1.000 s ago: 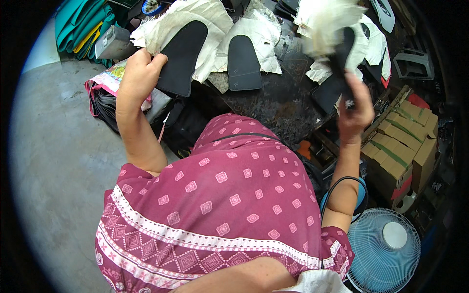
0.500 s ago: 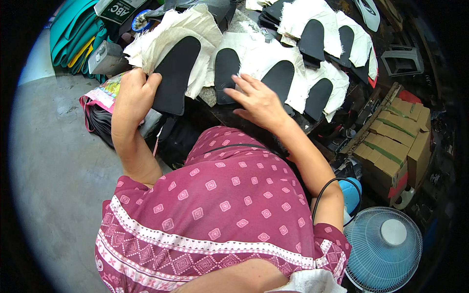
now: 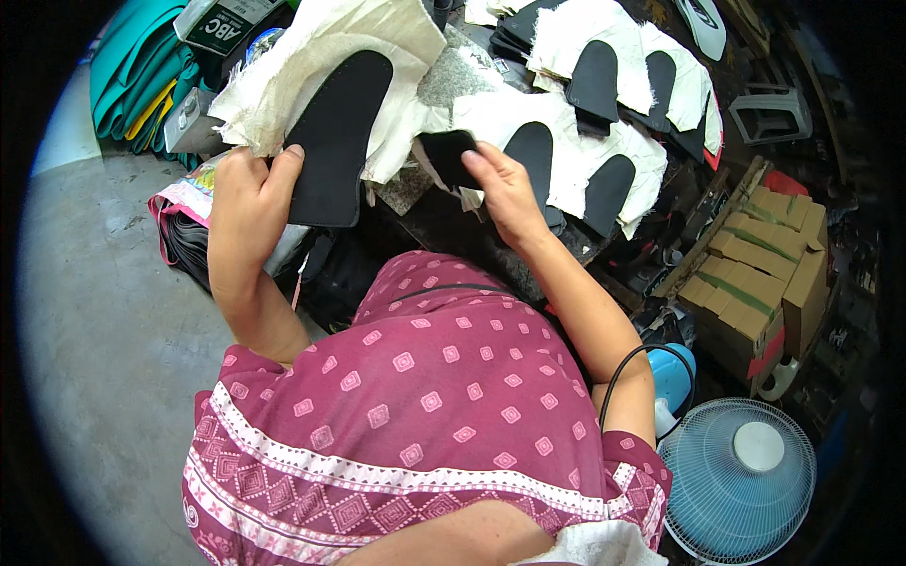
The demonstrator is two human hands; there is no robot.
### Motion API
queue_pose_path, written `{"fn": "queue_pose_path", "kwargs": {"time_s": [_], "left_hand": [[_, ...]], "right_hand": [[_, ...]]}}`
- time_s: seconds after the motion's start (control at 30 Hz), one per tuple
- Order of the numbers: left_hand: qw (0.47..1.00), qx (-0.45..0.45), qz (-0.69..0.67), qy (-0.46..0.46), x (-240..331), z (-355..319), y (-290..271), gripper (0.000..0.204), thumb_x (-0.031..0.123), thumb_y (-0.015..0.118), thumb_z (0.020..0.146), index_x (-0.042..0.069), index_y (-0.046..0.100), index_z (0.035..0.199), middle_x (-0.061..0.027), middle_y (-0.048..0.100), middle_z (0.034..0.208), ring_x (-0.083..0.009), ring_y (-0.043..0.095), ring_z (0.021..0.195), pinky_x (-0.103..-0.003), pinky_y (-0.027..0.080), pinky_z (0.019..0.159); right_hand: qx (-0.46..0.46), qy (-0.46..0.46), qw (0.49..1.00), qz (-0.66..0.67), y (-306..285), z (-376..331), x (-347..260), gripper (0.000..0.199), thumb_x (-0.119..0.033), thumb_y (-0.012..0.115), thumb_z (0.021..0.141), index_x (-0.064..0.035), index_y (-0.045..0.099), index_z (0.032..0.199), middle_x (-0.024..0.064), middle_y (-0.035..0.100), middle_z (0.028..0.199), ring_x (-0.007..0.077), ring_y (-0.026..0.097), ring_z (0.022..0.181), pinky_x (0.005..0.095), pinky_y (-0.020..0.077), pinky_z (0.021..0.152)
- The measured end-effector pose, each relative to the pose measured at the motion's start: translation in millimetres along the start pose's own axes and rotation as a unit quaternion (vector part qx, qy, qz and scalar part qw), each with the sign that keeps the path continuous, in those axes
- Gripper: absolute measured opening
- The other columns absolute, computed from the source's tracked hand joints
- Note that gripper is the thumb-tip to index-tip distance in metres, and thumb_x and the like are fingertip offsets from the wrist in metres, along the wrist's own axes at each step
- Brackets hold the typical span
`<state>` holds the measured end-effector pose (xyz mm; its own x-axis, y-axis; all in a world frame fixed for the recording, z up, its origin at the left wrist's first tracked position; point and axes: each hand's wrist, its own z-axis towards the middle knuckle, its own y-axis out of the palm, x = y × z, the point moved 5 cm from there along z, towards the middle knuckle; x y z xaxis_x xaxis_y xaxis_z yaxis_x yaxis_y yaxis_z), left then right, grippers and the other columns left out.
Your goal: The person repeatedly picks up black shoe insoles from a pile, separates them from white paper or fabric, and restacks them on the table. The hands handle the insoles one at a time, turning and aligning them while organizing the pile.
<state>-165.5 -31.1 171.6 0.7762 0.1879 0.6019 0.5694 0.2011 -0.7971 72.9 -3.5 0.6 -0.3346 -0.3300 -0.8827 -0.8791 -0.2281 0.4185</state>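
The left hand [image 3: 243, 193] is closed around a large black sole-shaped piece [image 3: 335, 137], thumb laid flat on its matte face near the lower edge, fingers tucked behind. That piece is long and rounded at the far end, stuck onto a ragged sheet of cream cloth [image 3: 311, 66] with frayed edges, which spreads out past it on both sides. The whole thing is held up at the far left of the bench, tilted slightly.

The right hand [image 3: 500, 184] sits just to the right of it, fingers curled narrow over a smaller black piece [image 3: 445, 156] on its own scrap of pale cloth; the fingertips press on its near edge. Whether it is pinched or only pressed down I cannot tell.

Farther right and beyond, the dark workbench [image 3: 491, 245] carries more of the same: cream cloth pieces [image 3: 604, 38] with black insole shapes [image 3: 595, 80] stuck on, overlapping like shingles. A coarse grey slab [image 3: 453, 80] shows between them.

On the floor at the near right stands a pale blue fan [image 3: 741, 481] with a round wire grille, and a black cord [image 3: 632, 368] loops past the forearm. Behind the fan, stacked brown cardboard boxes [image 3: 764, 250] with green tape are shut, so their contents do not show. At the far left lie folded teal sheets [image 3: 142, 71], smooth and layered, above bare grey concrete floor [image 3: 94, 330].
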Motion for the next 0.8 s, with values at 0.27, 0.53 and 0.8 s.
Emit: {"fn": "queue_pose_path", "kwargs": {"time_s": [0.27,0.53,0.8], "left_hand": [[0.986,0.001,-0.159,0.055,7,4,10,0.024,0.014,0.066,0.087,-0.010,0.062,0.088,-0.0096,0.057,0.062,-0.0131,0.047,0.058,-0.033,0.041,0.054],[0.853,-0.178,-0.465,-0.158,-53,7,157,0.029,0.018,0.065,0.089,-0.003,0.064,0.109,-0.0047,0.066,0.097,-0.0131,0.061,0.084,-0.027,0.047,0.081],[0.885,-0.243,-0.336,-0.212,-93,-6,208,0.036,0.023,0.057,0.092,-0.011,0.067,0.090,-0.0110,0.068,0.080,-0.0166,0.064,0.073,-0.031,0.050,0.071]], "right_hand": [[0.149,0.041,0.984,0.090,-50,-26,-38,0.020,-0.022,0.056,0.098,-0.0041,0.062,0.105,0.0032,0.066,0.092,0.0126,0.065,0.072,0.0321,0.0556,0.056],[0.287,-0.267,0.919,0.036,-121,-56,-130,0.017,-0.018,0.056,0.099,-0.0040,0.064,0.103,0.0042,0.069,0.094,0.0140,0.068,0.079,0.0281,0.0578,0.066],[0.349,-0.368,0.857,-0.086,-125,-63,-144,0.023,-0.020,0.057,0.100,-0.0002,0.061,0.110,0.0085,0.068,0.101,0.0182,0.067,0.086,0.0329,0.0574,0.074]]}}
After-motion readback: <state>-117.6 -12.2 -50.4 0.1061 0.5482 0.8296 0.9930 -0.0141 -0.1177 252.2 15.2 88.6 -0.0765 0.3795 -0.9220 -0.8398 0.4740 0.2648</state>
